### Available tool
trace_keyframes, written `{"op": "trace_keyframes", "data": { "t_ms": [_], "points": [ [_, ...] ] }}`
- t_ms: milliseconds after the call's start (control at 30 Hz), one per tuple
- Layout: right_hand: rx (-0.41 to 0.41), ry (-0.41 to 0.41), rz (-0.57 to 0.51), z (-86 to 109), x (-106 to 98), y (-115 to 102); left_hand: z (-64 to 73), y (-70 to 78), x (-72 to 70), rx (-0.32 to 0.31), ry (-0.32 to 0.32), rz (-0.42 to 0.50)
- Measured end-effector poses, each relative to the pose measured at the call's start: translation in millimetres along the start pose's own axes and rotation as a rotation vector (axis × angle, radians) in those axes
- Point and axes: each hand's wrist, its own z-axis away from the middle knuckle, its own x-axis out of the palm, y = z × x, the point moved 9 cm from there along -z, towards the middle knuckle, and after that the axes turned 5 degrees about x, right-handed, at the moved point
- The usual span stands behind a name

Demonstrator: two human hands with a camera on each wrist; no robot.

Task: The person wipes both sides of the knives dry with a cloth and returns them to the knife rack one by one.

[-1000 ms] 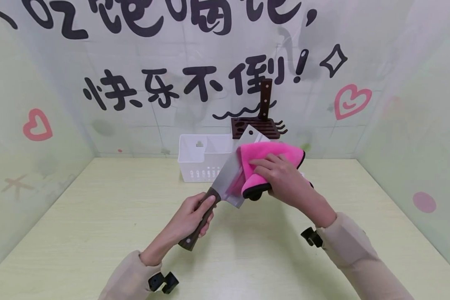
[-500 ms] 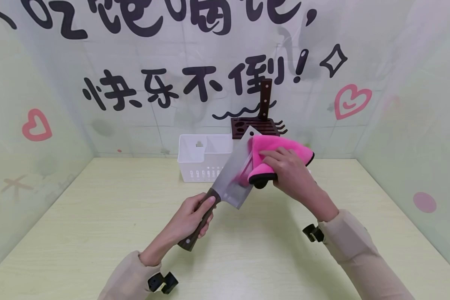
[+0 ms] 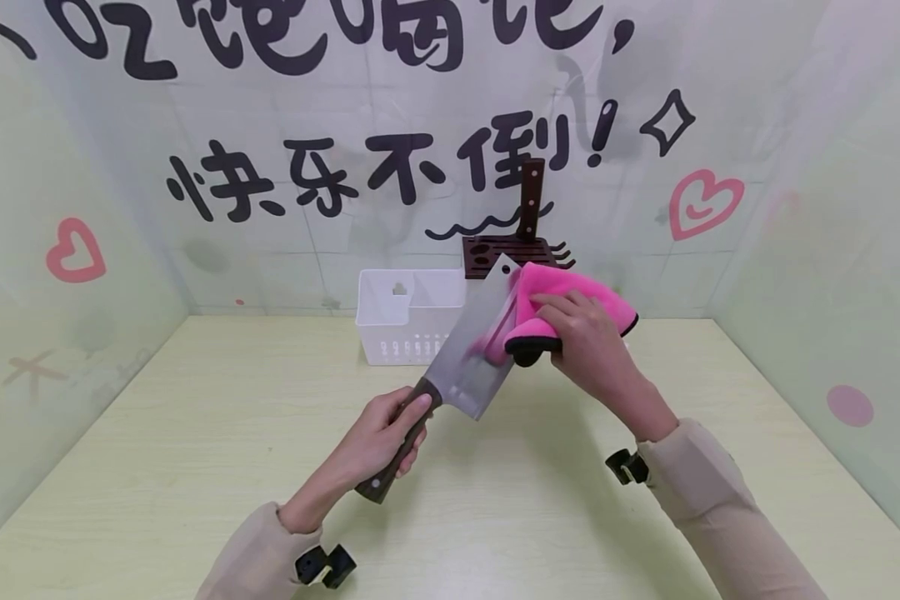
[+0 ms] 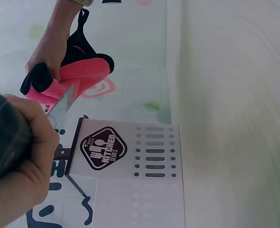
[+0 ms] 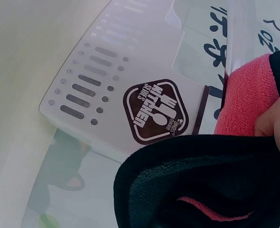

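A cleaver [image 3: 461,358] with a broad steel blade and dark riveted handle is tilted up and to the right above the table. My left hand [image 3: 378,437] grips its handle, thumb along the top. In my right hand [image 3: 588,346] is a pink cloth [image 3: 562,292] with black edging, folded over and pressed against the blade near its far right part. The left wrist view shows the pink cloth [image 4: 78,78] around the blade's edge, with my left hand [image 4: 33,156] close up. The cloth's dark underside [image 5: 201,180] fills the lower right wrist view.
Behind the cleaver stands a white perforated holder [image 3: 397,337] with a dark brown slotted top [image 3: 487,250]. A brown-handled knife [image 3: 531,200] rises from its slots. The pale wooden table [image 3: 232,433] is bounded by printed walls at the back and both sides.
My right hand and the cloth have slid up and to the right along the blade toward its far end, uncovering more steel. My left hand and the cleaver have barely moved.
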Motion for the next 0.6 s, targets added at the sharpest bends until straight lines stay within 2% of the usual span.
{"op": "trace_keyframes", "data": {
  "t_ms": [367, 600],
  "points": [
    [0.000, 0.003, 0.022, 3.1, 1, -2, -0.2, -0.2, 0.7, 0.002, -0.006, -0.009],
    [-0.031, -0.002, 0.048, 5.2, 2, -10, -1.5, -0.2, -0.6, -0.008, 0.005, -0.015]
  ]
}}
